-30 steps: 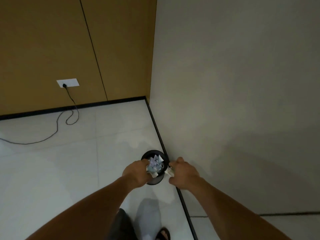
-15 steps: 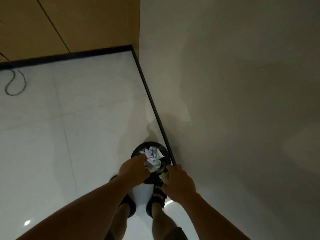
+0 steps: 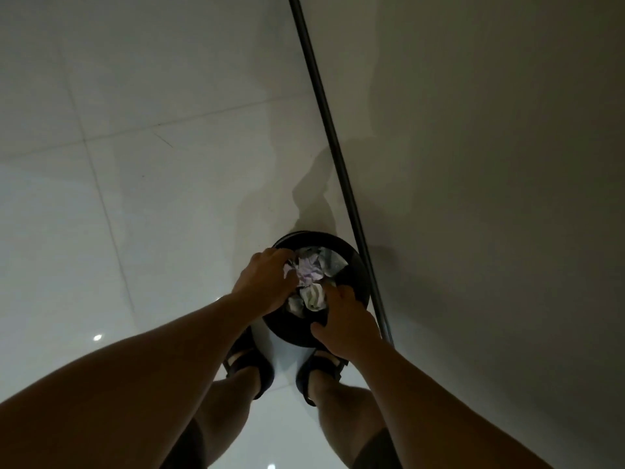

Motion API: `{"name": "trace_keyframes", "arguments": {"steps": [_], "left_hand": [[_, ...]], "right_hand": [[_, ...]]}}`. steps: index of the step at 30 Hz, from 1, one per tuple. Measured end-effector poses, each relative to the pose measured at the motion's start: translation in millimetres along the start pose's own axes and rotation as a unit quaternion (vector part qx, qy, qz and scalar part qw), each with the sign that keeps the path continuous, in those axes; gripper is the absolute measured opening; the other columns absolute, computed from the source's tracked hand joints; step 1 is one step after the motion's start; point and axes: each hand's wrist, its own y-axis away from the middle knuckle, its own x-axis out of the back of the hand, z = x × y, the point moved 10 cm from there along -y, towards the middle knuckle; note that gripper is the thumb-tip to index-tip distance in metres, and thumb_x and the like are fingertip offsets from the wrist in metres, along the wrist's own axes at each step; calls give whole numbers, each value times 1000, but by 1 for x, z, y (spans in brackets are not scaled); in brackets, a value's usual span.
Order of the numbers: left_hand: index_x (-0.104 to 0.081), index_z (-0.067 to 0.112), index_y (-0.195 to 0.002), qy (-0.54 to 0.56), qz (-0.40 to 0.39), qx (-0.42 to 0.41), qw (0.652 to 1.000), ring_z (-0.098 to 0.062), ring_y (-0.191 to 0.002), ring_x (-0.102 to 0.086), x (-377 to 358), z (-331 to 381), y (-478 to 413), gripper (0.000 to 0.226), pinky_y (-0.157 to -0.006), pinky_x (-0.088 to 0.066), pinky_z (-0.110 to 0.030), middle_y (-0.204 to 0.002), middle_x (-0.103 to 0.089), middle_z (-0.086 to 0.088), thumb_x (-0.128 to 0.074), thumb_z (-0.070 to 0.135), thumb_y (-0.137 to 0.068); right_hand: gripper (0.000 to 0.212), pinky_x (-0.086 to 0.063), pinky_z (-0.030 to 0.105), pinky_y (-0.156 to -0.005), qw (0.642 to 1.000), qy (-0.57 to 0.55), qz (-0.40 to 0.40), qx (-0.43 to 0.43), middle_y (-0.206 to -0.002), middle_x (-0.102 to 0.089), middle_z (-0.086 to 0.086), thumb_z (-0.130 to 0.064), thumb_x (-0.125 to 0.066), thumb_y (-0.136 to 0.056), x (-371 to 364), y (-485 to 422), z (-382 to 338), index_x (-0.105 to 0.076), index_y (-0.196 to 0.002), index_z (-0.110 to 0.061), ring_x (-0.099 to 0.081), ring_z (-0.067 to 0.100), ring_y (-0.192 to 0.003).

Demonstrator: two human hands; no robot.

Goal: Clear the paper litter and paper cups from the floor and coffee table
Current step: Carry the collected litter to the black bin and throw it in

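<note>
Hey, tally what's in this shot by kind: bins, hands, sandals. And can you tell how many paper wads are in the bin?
black bin: 1
hands: 2, left hand and right hand
sandals: 2, left sandal and right sandal
crumpled paper: 1 heap in the bin; the wads are too tangled to count
total: 5 things plus the paper heap

Blk bin (image 3: 289, 333), crumpled paper (image 3: 309, 270) white w/ pale lilac & grey patches, floor (image 3: 135, 198) glossy white tiles w/ thin grey grout lines, skirting strip (image 3: 324, 106) blk, wall (image 3: 490, 164) plain beige-grey, sandals (image 3: 248, 362) blk
</note>
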Motion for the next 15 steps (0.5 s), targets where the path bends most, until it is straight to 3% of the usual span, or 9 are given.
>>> {"name": "trace_keyframes", "arguments": {"steps": [6,15], "left_hand": [[-38,20,-142,-3,27,-3,1000,-25,-134,-32,68,19,66,56,-103,-35,-39,-144,-40,-4,-53,37,-91],[-33,23,-146,-22,94,-30,995,-24,-142,-23,231,73,205,62,-110,-32,-43,-152,-32,-2,-54,44,-91]], "right_hand": [[80,-42,40,-101,998,52,21,38,-157,-19,5,-46,-60,-88,62,56,-40,-17,-153,-27,-31,31,-138],[80,-36,40,-105,983,129,91,89,-157,-16,3,-49,-59,-90,205,189,-154,-16,-153,-24,-26,28,-140]]}}
